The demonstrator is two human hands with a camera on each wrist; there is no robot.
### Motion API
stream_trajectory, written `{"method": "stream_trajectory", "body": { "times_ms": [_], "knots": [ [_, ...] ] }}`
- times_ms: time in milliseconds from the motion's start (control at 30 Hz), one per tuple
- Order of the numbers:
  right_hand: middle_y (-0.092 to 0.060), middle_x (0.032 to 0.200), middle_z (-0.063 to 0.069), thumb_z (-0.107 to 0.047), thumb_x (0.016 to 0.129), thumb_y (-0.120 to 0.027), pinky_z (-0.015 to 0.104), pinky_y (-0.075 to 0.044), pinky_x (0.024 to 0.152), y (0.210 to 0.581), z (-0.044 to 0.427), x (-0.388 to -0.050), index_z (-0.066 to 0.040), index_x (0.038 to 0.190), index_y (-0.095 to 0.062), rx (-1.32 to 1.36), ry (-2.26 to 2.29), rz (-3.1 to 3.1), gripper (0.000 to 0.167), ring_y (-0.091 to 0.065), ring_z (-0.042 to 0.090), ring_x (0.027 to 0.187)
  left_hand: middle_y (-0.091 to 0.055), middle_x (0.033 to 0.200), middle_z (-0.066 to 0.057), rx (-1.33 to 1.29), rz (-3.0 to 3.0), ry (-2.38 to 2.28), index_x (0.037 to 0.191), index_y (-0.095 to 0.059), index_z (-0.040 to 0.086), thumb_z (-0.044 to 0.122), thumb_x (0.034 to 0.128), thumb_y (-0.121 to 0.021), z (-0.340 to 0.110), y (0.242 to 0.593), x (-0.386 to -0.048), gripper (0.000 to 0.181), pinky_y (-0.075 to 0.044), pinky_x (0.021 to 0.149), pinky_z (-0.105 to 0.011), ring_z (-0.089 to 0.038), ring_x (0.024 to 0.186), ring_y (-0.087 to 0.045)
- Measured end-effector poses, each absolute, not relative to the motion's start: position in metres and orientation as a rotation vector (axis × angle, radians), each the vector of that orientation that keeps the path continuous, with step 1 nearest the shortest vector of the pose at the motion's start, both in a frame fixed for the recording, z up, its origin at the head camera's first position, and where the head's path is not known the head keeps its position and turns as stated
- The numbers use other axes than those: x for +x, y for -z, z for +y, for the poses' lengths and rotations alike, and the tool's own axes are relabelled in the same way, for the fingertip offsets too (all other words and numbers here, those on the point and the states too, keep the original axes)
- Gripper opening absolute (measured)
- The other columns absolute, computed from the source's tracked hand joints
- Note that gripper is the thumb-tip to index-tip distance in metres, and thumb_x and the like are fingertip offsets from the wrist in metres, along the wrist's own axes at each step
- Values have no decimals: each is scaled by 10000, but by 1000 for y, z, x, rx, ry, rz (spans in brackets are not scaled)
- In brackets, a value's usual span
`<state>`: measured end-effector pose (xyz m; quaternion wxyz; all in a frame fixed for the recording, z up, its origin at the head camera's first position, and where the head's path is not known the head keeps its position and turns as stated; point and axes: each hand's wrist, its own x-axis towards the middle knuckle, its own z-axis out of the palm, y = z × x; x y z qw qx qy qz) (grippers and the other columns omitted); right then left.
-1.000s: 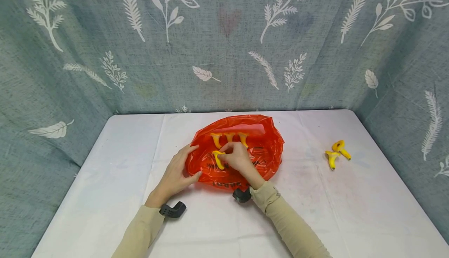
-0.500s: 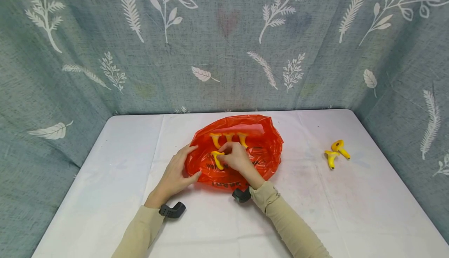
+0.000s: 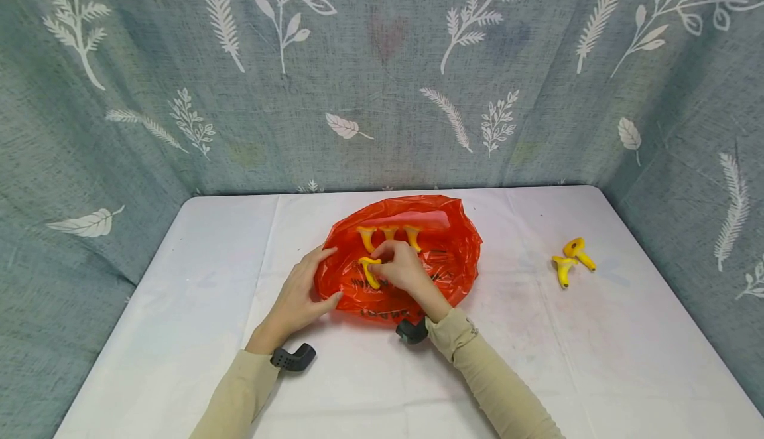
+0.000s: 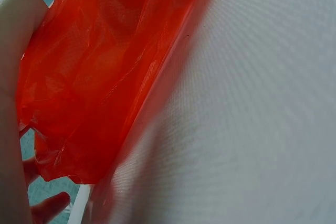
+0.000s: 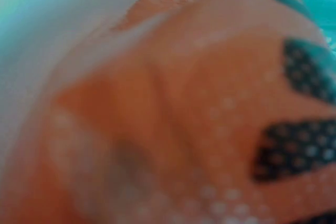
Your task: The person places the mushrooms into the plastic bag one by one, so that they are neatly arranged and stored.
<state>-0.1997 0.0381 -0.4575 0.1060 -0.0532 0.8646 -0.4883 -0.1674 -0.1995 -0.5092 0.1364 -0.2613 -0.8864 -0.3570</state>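
A red plastic bag [image 3: 444,280] with dark printing lies spread wide in the middle of the white table. Inside it, the thumb and fingers of my right hand [image 3: 406,270] pinch a yellow chanterelle mushroom [image 3: 370,273], its stem slanting down. Behind that one, several more chanterelles [image 3: 367,237] stand in a row against the bag's far wall. My left hand [image 3: 301,293] touches the bag's left rim, thumb and fingers spread apart. In the left wrist view, red film [image 4: 100,77] covers part of that hand. Blurred red film fills the right wrist view, hiding the right fingers.
Two chanterelle mushrooms [image 3: 573,261] lie close together on the table's right side. White cloth [image 3: 501,366] covers the table. A grey-green curtain with white leaf prints [image 3: 382,127] hangs behind and at both sides. Each wrist carries a dark camera [image 3: 294,358].
Both hands stay in place, the right one still pinching the mushroom inside the bag. Only a very slight shift of the whole head view shows.
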Motion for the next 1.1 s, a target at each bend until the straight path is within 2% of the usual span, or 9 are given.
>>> {"method": "stream_trajectory", "body": {
  "times_ms": [233,400,600,833,1100],
  "knots": [
    [-675,974,94,-140,850,-772,262,-508,546,448,42,-198,-43,1056,-708,-186,1464,2536,237,-612,156,605,-407,1524,-64,-752,-2572,1035,1472,-414,172,276,780,-745,-200,509,-167,774,-338,1078,-542,-271,1377,-388],
    [-677,1018,93,-163,860,-764,267,-496,534,438,47,-195,-46,1079,-708,-215,1466,2559,255,-557,157,572,-403,1528,-64,-751,-2575,1037,1473,-414,168,279,783,-746,-200,509,-167,774,-337,1080,-538,-270,1378,-387],
    [-677,1083,112,-178,859,-769,273,-508,600,425,54,-192,-50,1083,-713,-230,1491,2572,264,-618,192,694,-413,1521,-68,-751,-2571,1033,1468,-420,163,279,781,-745,-200,509,-167,769,-340,1076,-533,-270,1380,-388],
    [-665,940,41,-185,858,-773,270,-475,548,410,64,-185,-82,1053,-716,-256,1546,2603,227,-562,213,648,-413,1520,-73,-751,-2573,1038,1468,-420,159,280,781,-745,-200,509,-167,770,-335,1081,-538,-275,1379,-387],
    [-682,1062,69,-177,861,-769,309,-510,599,397,78,-180,-113,1039,-721,-276,1579,2679,196,-616,249,826,-424,1510,-84,-762,-2559,1024,1463,-426,152,281,774,-752,-200,510,-168,773,-335,1081,-537,-289,1372,-394]
  ]
}}
